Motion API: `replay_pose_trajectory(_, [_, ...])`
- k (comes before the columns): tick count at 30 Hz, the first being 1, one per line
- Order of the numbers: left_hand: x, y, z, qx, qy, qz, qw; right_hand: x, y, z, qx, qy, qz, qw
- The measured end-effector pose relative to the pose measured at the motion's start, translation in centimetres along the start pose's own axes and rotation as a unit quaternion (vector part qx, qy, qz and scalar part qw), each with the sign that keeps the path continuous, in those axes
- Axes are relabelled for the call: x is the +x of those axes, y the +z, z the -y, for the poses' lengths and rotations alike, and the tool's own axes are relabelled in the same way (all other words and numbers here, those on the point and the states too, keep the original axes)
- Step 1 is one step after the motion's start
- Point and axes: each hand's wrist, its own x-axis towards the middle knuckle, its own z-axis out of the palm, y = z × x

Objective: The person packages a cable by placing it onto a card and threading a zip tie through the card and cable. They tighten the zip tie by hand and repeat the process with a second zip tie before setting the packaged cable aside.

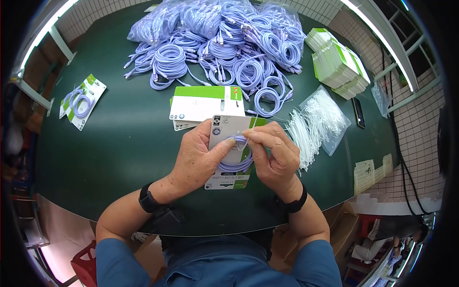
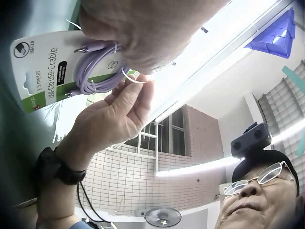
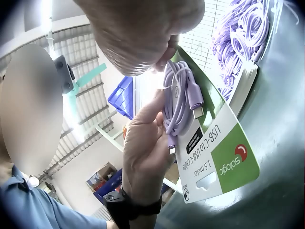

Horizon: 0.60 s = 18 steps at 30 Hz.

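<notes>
A white and green card carries a coiled lilac cable; the print on it reads USB-C to USB-C cable. The left hand grips the card's left side, its thumb pressing on the coil. With thumb and index finger the right hand pinches a thin white tie that loops at the coil's upper part. In the right wrist view the coil lies against the card, both plugs showing. Another tie is wound round the coil in the left wrist view.
Behind the hands lie stacked cards and a large heap of lilac cables. White ties in a bag, a phone and card stacks stand right. Carded cables lie far left.
</notes>
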Motion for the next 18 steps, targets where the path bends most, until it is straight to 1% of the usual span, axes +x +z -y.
replay_pose_trajectory(6, [0.0, -0.1, 0.3, 0.007, 0.001, 0.010, 1.000, -0.1, -0.1, -0.1, -0.048, -0.033, 0.010, 0.998])
replay_pose_trajectory(9, [-0.1, 0.1, 0.1, 0.002, -0.002, 0.013, 1.000, -0.2, -1.0, 0.2, -0.075, -0.059, 0.047, 0.994])
replay_pose_trajectory(14, [-0.1, 0.1, -0.3, -0.002, 0.010, 0.008, 1.000, -0.4, -1.1, 0.2, -0.059, -0.079, 0.042, 0.994])
replay_pose_trajectory(18, [-0.1, 0.0, -0.1, 0.011, 0.019, 0.006, 1.000, -0.6, -1.0, 0.1, -0.051, -0.112, 0.040, 0.992])
